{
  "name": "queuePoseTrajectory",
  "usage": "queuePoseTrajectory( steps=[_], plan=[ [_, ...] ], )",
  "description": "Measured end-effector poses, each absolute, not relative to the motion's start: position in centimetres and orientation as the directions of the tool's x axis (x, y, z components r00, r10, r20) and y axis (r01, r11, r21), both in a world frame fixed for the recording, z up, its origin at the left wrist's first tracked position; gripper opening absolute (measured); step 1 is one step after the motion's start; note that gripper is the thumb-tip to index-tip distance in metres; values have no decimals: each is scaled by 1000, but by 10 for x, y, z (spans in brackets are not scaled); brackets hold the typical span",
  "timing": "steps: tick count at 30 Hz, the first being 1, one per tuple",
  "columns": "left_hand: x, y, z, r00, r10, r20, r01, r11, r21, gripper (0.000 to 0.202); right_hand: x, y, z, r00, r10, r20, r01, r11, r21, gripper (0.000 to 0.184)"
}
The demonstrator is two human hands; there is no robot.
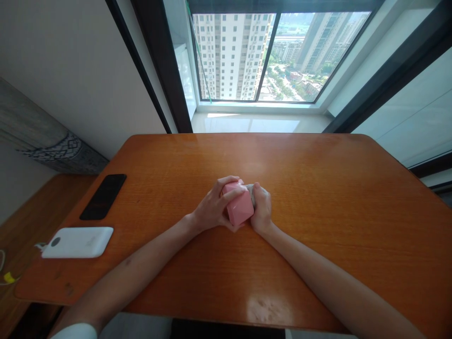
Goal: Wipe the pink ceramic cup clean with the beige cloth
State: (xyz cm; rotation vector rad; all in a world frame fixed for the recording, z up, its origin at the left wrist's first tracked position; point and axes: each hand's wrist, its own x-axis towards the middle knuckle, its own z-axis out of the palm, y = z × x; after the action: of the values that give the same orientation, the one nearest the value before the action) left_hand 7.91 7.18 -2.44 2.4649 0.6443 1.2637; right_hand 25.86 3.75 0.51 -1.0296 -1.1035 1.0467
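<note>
A small pink box-shaped object (240,209) with a glossy surface is held above the middle of the table. My left hand (216,203) wraps around it from the left, fingers over the top and thumb low on the near side. On its right side, my right hand (262,207) is closed with the thumb up, gripping a pale grey, soft-looking piece, perhaps cloth (250,189), pressed against or very near the pink object. Most of that grey piece is hidden behind the fingers.
The brown wooden table (335,212) spreads under both arms. At its left lie a black smartphone (103,197) and a white power bank (77,242) with a cable at one end. A window (259,56) is beyond the far edge, and a grey curtain (52,132) hangs at the left.
</note>
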Motion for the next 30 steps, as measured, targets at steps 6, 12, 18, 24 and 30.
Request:
queuePoseTrajectory(
  steps=[6, 12, 18, 24, 30],
  plan=[
    [82, 75, -19, 431, 588, 684, 37, -770, 637, 100, 258, 29, 4, 106, 967, 230, -149, 244, -958, 69],
    [77, 73, -23, 501, 486, 716, 194, -869, 454, 110, 257, 35, 5, 121, 985, 123, -206, 146, -968, 68],
    [79, 75, -21, 435, 569, 698, 63, -792, 607, 103, 256, 35, 2, 101, 986, 131, -225, 151, -963, 66],
    [78, 73, -22, 503, 498, 707, 161, -857, 490, 108, 258, 38, 4, 133, 985, 110, -211, 137, -968, 65],
    [79, 76, -22, 465, 577, 671, 63, -778, 625, 107, 258, 35, 1, 116, 985, 129, -236, 154, -959, 64]
  ],
)
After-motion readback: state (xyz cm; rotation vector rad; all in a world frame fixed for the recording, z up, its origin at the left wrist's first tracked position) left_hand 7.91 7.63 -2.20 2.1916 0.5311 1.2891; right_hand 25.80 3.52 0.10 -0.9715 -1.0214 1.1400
